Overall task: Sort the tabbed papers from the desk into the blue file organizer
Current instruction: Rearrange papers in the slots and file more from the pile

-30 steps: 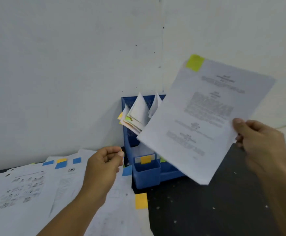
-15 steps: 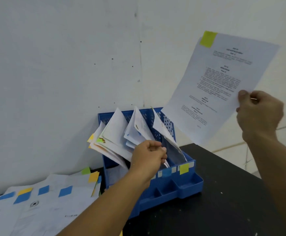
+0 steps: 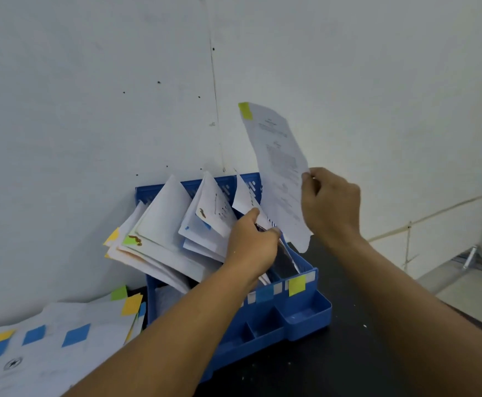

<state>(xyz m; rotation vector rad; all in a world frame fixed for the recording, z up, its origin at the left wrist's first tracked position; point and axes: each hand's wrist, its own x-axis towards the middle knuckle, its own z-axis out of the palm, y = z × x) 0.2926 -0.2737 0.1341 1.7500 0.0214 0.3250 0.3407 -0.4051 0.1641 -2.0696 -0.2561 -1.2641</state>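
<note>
Right hand (image 3: 330,207) pinches green-tabbed paper (image 3: 281,179); print illegible.

The blue plastic file organizer (image 3: 265,330) stands at the black table's (image 3: 348,368) back edge against the white wall (image 3: 91,110); loose tabbed white papers (image 3: 48,348) lie left of it.

The print on the held paper (image 3: 280,167) is too blurred to read.

A white wall (image 3: 91,110) fills the view from 9 through 12 to 2 o'clock, marked by small dark holes and a thin vertical seam (image 3: 215,96) running down from 12. At 3 o'clock a pale floor (image 3: 469,293) meets it, with a grey metal bracket (image 3: 470,256) near a light upright surface.
</note>
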